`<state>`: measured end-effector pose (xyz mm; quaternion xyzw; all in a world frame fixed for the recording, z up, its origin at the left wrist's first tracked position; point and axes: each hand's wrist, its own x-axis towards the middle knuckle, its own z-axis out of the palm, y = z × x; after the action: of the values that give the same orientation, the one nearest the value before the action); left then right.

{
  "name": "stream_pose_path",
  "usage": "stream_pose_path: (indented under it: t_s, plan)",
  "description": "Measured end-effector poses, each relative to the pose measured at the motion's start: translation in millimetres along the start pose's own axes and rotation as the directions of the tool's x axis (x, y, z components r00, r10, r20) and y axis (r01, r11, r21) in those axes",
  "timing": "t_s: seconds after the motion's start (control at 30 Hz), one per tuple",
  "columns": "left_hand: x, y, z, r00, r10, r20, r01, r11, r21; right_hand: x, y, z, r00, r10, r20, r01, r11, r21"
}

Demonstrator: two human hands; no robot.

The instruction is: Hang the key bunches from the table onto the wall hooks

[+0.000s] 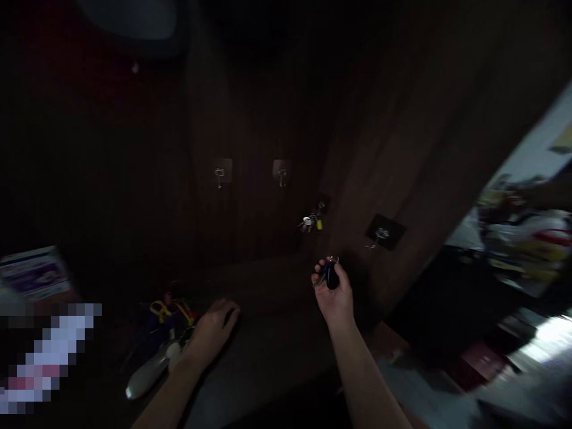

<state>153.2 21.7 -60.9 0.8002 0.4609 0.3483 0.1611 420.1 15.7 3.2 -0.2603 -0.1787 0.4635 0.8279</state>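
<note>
My right hand (336,301) is raised in front of the wood panel, palm up, its fingers closed round a dark key fob (331,275) with a metal ring at the top. Just above it, a bunch of keys (307,223) with a yellow tag (319,224) hangs from a hook on the panel. Resting on the dark shelf (268,333), my left hand (213,329) holds nothing; its thumb stands apart from the other fingers, which are dim. Beside it lies a dark tangle with yellow cords (163,311) and a pale rounded object (149,374).
Two clear adhesive hooks, a left hook (220,171) and a middle hook (281,173), are on the back panel. Another hook (382,233) is on the right side panel. A purple-and-white box (38,274) stands at the left. Bags (531,238) are blurred beyond the right edge.
</note>
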Motion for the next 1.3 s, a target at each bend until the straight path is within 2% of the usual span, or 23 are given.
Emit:
stream_pose_path:
  t_s: [0.13,0.3,0.4,0.5,0.8,0.93,1.1,1.2,1.3]
  plan:
    - [1.0,3.6,-0.7,1.000,0.003,0.012,-0.003,1.000,-0.013,4.4,-32.9,4.9,0.996,-0.088,0.015,0.086,0.992,0.089]
    - [0.0,5.1,-1.4,1.000,-0.011,0.017,0.011,1.000,0.000,9.2,-52.1,14.6,0.994,-0.090,0.064,0.076,0.977,0.199]
    - [0.1,3.2,-0.8,1.000,-0.012,0.023,0.012,1.000,-0.005,12.1,-50.0,11.0,0.996,-0.046,0.081,0.022,0.962,0.271]
    - [0.2,1.9,0.2,1.000,0.001,0.021,-0.001,1.000,-0.003,14.4,-42.9,2.0,0.999,-0.017,0.050,0.001,0.950,0.313]
    - [0.4,2.4,0.7,1.000,0.011,-0.002,-0.011,1.000,0.011,4.4,-8.4,-20.7,0.998,0.009,-0.060,0.008,0.958,0.288]
    - [0.1,4.1,0.6,1.000,0.001,0.006,-0.001,1.000,0.016,2.4,15.4,-26.9,0.995,0.058,-0.075,-0.043,0.981,0.189]
    - [-1.0,6.3,2.0,1.000,0.006,0.002,-0.006,0.999,0.039,-3.2,53.7,-21.8,0.978,0.205,-0.050,-0.207,0.977,-0.046]
    - [-1.4,7.7,-0.5,0.999,0.038,-0.029,-0.036,0.998,0.041,-13.3,79.8,-13.8,0.960,0.279,-0.004,-0.270,0.923,-0.273]
    - [-4.0,11.8,-5.1,0.990,0.117,-0.078,-0.111,0.991,0.070,-25.3,99.6,-7.5,0.964,0.252,0.089,-0.163,0.818,-0.552]
